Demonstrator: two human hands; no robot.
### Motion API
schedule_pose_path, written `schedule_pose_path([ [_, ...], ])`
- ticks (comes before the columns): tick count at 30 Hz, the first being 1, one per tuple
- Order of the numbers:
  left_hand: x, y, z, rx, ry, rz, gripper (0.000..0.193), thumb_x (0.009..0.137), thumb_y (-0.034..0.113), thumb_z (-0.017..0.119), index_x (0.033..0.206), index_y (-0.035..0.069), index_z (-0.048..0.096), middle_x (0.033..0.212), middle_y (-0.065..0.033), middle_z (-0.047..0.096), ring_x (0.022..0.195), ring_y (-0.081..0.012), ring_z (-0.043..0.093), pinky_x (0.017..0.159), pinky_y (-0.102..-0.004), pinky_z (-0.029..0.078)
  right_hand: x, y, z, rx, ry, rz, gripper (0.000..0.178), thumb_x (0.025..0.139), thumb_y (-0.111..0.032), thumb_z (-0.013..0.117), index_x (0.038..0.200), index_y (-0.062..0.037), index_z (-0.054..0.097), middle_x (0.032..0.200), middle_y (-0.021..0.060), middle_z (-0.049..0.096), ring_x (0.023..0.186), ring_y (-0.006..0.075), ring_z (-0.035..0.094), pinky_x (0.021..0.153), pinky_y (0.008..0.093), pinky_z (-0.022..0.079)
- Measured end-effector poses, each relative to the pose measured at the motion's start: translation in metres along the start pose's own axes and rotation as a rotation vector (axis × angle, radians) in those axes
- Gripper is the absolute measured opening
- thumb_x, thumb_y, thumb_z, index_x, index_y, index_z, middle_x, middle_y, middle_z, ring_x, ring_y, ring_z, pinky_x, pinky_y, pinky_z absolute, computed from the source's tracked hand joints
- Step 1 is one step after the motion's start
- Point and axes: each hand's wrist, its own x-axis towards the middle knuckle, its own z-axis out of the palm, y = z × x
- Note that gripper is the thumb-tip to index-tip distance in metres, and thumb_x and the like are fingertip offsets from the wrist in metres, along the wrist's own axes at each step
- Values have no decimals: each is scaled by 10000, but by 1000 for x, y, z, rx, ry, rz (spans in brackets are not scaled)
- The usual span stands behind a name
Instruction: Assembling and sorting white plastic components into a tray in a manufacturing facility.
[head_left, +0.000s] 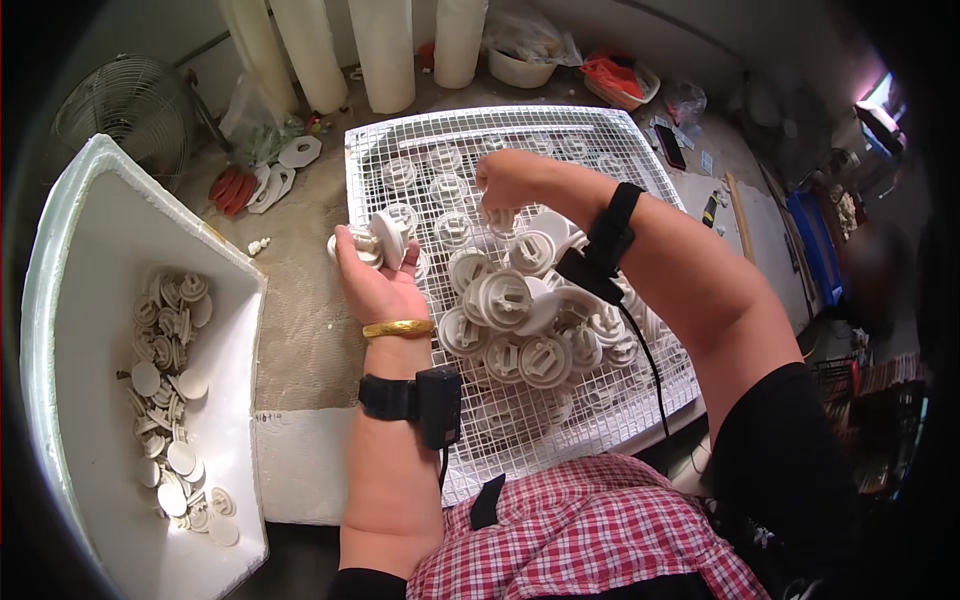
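Observation:
My left hand (pixel 385 292) is turned palm up near the left edge of a white wire grid (pixel 470 475). Its fingers curl around a couple of white round plastic parts (pixel 392 238), one standing on edge. My right hand (pixel 512 178) is over the far half of the grid. Its fingers are bent downward onto another white plastic part (pixel 503 222), and the fingertips are partly hidden. Between my forearms a heap of the same ribbed discs (pixel 505 300) lies on the grid. More discs (pixel 448 188) show in spaced positions on or beneath the mesh.
A white foam box (pixel 225 370) with several loose discs stands at the left. Behind it are a fan (pixel 125 115) and red rings (pixel 232 190). Tall pale rolls (pixel 382 55) and a basin (pixel 522 68) stand at the back. A phone (pixel 670 147) and a cutter (pixel 711 208) lie right.

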Motion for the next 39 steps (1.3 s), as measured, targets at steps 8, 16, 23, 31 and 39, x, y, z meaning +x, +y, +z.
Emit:
schedule_pose_path([
  [8,7,-33,-23,41,-69,85,535,955,440,532,1314,58,424,1170,-111,523,988,-196,589,673,-334,568,37,25,2,716,244,35,306,862,-207,661,1129,-59,630,934,124,704,779,191,693,667,333,544],
  [16,5,-39,-19,180,-174,130,565,989,418,479,1413,67,353,1216,-90,529,1003,-190,585,666,-320,554,37,30,0,-49,238,-287,664,781,-315,751,1343,-101,469,1172,172,549,1058,308,588,917,395,479],
  [23,3,-40,-17,227,-209,113,548,988,362,479,1420,46,363,1207,-106,556,944,-186,588,691,-330,540,43,23,-1,12,283,-194,560,769,-341,759,1220,-66,576,1132,164,553,1035,314,594,891,399,488],
  [31,2,-37,-17,259,-183,64,439,987,353,478,1308,56,457,1087,-83,604,810,-147,605,621,-302,519,89,-10,-23,221,562,-199,516,769,-335,740,1109,42,646,1038,233,669,940,319,678,812,363,541],
  [39,5,-38,-20,271,-232,-13,304,984,341,478,1128,79,533,1117,-114,647,761,-121,609,531,-260,480,125,-28,-16,235,570,-149,545,765,-398,720,1124,6,651,1155,217,602,1059,349,609,942,393,480],
])
